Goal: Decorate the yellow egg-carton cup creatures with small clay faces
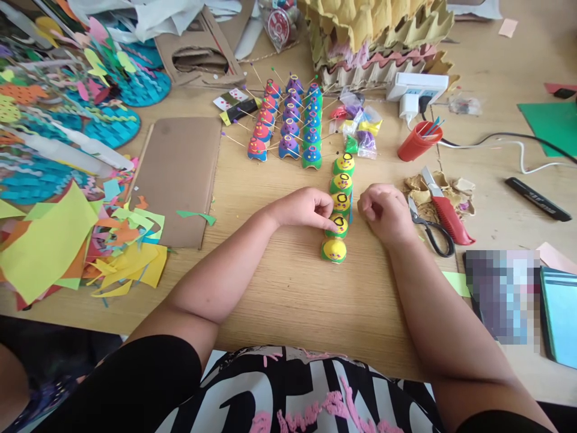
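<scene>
A green and yellow egg-carton strip (335, 249) of several domes stands on the wooden table, running away from me. Dark rings lie on the tops of its domes, except the nearest one, which is plain yellow with small dots. My left hand (309, 207) is at the strip's left side, its thumb and fingertip touching the second-nearest dome, fingers curled. Just right of the strip, my right hand (383, 207) is closed, its fingers pressed together; what they hold, if anything, is too small to make out. Behind stand red (257, 147), purple (288, 144) and blue-green strips (311, 155) with sticks.
Paper scraps (49, 240) and cardboard (178, 180) lie left. Bagged clay (366, 135), a red cup (417, 141), scissors (435, 234) and a red-handled knife (451, 216) are right. Egg trays (383, 36) and a power strip (417, 86) stand behind. Another person's arm shows lower left.
</scene>
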`<state>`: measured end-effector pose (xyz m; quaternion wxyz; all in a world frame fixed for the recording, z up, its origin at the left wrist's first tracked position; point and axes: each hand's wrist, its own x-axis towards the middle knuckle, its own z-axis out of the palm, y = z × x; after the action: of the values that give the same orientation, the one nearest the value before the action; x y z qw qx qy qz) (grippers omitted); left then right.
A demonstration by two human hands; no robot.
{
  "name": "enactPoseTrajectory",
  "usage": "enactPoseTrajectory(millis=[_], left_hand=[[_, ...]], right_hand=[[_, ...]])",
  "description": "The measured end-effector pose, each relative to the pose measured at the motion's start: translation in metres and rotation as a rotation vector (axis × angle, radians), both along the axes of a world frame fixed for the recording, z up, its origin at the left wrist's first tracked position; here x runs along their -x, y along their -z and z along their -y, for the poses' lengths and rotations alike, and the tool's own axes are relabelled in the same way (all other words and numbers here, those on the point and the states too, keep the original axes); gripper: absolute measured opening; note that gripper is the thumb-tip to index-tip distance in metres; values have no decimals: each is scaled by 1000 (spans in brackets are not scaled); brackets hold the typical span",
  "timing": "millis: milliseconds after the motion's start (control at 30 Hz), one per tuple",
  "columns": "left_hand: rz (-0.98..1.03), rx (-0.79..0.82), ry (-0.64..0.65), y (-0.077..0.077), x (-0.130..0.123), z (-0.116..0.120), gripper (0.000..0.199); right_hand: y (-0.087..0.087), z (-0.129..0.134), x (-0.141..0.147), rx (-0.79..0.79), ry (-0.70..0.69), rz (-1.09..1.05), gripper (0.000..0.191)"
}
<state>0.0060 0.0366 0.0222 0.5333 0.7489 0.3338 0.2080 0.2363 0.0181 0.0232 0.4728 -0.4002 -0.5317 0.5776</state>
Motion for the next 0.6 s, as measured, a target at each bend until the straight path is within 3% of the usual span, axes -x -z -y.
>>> enactPoseTrajectory(millis=[100, 267, 400, 600], left_hand=[[41, -55, -117, 5, -2, 0, 44], [106, -198, -266, 13, -2, -2, 40], [111, -256, -266, 15, -1, -2, 44], [-34, -376, -209, 13, -1, 0, 44]], right_hand=[[1, -6, 4, -24, 151, -119, 24], [9, -17, 6, -16, 223, -234, 20], [18, -18, 7, -21, 258, -209, 25], [20, -13, 8, -14, 267, -180, 21]])
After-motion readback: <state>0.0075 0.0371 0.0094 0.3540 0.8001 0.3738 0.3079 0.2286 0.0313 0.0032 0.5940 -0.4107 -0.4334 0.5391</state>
